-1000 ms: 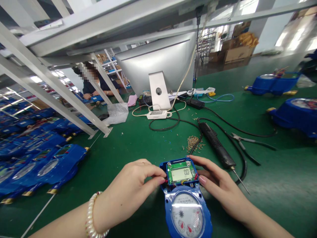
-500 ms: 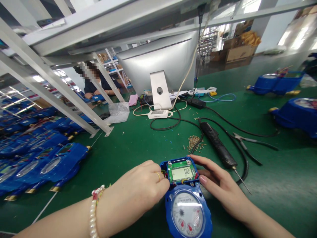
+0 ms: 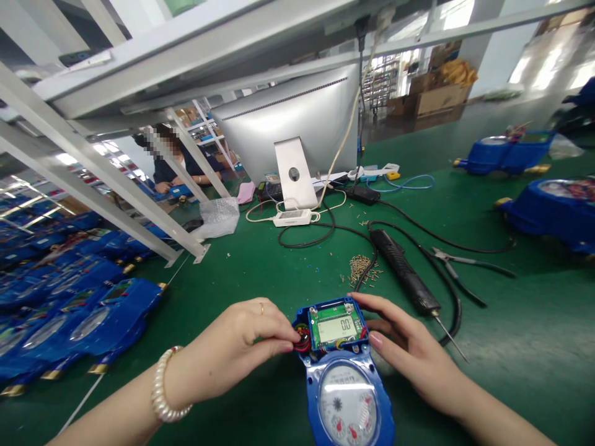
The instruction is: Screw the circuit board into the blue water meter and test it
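A blue water meter (image 3: 310, 396) lies on the bench in front of me, its upper box uncovered. Inside the box sits a green circuit board with a lit LCD (image 3: 331, 330) reading 0.0. Below it is the round dial (image 3: 348, 402). My left hand (image 3: 242, 344) is closed in a pinch at the box's left side, fingertips on a bundle of red and dark wires (image 3: 303, 338). Fingers of my right hand (image 3: 404, 347) grip the box's right side, thumb near its lower corner and index finger at the top corner.
Small brass screws (image 3: 360, 269) lie in a pile beyond the meter. An electric screwdriver (image 3: 404, 272) and cutting pliers (image 3: 458, 275) rest to the right. More blue meters (image 3: 93, 316) stand left and right. A monitor (image 3: 297, 124) and shelf frame stand ahead; a person sits behind them.
My left hand has drawn back a little to the left from over the box edge, uncovering the wires there. My right hand keeps its place on the meter.
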